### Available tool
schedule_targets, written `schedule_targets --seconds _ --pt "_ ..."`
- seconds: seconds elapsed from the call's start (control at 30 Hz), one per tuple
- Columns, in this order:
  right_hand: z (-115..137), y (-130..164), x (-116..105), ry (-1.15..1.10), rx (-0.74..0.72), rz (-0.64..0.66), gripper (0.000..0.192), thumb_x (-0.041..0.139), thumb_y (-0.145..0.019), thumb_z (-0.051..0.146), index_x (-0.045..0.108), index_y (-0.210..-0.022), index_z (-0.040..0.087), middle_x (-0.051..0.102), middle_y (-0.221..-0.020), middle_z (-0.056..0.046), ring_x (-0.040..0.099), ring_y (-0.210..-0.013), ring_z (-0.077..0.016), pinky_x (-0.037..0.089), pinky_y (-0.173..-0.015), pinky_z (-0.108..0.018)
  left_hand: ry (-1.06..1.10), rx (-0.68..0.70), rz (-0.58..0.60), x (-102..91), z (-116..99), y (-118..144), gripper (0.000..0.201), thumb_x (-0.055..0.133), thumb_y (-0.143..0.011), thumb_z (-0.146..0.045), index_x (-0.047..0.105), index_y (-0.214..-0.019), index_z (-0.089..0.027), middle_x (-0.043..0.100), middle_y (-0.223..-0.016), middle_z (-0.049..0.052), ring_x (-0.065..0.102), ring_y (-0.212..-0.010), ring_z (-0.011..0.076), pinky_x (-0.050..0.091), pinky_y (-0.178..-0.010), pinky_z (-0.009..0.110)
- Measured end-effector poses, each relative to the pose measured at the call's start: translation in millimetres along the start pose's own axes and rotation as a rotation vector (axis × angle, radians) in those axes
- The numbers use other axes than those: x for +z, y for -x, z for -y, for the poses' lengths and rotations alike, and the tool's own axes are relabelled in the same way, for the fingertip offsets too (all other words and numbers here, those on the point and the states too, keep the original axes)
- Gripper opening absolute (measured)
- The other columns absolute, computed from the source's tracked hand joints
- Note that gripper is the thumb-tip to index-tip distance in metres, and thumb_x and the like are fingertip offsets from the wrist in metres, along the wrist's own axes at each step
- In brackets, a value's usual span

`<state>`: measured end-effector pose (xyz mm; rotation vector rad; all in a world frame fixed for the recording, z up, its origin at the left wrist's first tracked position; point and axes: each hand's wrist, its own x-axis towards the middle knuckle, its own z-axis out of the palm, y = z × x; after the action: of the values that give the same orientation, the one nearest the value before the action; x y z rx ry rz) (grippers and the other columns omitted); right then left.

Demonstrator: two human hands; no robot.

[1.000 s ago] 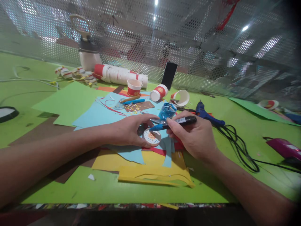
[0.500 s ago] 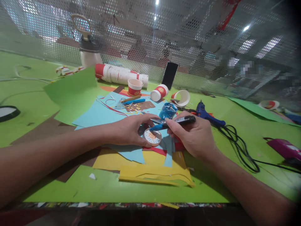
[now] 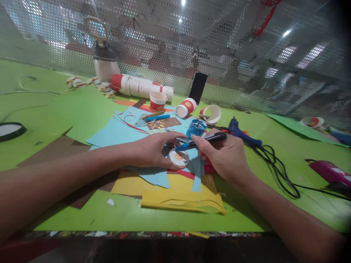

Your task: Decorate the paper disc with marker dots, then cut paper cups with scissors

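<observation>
While the left hand (image 3: pixel 152 149) pinches the round disc (image 3: pixel 178 158), the right hand (image 3: pixel 223 155) grips a marker (image 3: pixel 201 141) over it.

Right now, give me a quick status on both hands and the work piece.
Left hand steadying the round paper disc. Right hand gripping the marker, tip over the disc. Blue glitter pot just behind; glue gun off right.

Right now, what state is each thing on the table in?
left hand: pinning the round disc.
round disc: flat on the paper.
right hand: holding the marker.
marker: uncapped, tip toward the disc.
red paper cup: upright.
second cup: on its side.
phone: leaning, screen dark.
</observation>
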<state>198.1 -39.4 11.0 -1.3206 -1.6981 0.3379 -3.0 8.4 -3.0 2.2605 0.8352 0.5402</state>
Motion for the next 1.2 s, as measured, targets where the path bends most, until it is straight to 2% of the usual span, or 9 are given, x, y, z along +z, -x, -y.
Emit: schedule_targets --seconds 0.3,0.47,0.77,1.2 --pt "2.5 1.8 -8.6 -0.091 0.044 -0.089 0.035 0.068 -0.081 0.043 0.059 -0.055 0.02 0.06 -0.049 0.001 0.054 -0.043 -0.0127 0.044 -0.045 -0.026 0.002 -0.012 0.005 0.2 -1.1 0.1 0.081 0.079 -0.066 -0.035 0.045 -0.138 -0.019 0.063 -0.112 0.008 0.059 -0.101 0.0224 0.046 -0.086 0.031" --pt "1.9 1.9 -8.7 -0.02 -0.008 -0.036 0.032 0.068 -0.082 0.037 0.058 -0.055 0.021 0.06 -0.05 0.002 0.054 -0.044 -0.0129 0.044 -0.047 -0.027 0.009 -0.019 0.015 0.1 -2.1 0.3 0.082 0.079 -0.066 -0.035 0.044 -0.139 -0.019 0.063 -0.112 0.008 0.059 -0.098 0.0218 0.046 -0.083 0.03" --pt "1.0 1.5 -6.6 0.016 -0.064 -0.025 0.033 0.068 -0.082 0.037 0.057 -0.055 0.02 0.056 -0.049 0.003 0.05 -0.045 -0.0114 0.04 -0.048 -0.027 0.019 -0.007 0.016 -0.6 -1.9 0.2 0.08 0.079 -0.067 -0.034 0.045 -0.138 -0.021 0.063 -0.113 0.009 0.059 -0.101 0.0225 0.047 -0.085 0.031" --pt "-0.7 2.0 -4.0 0.011 -0.058 -0.006 0.031 0.068 -0.082 0.035 0.056 -0.057 0.021 0.055 -0.05 0.004 0.048 -0.043 -0.0103 0.039 -0.044 -0.025 0.031 -0.008 0.028 -0.9 -0.2 0.1 0.081 0.079 -0.068 -0.034 0.043 -0.139 -0.02 0.063 -0.114 0.009 0.059 -0.104 0.0234 0.047 -0.086 0.032"
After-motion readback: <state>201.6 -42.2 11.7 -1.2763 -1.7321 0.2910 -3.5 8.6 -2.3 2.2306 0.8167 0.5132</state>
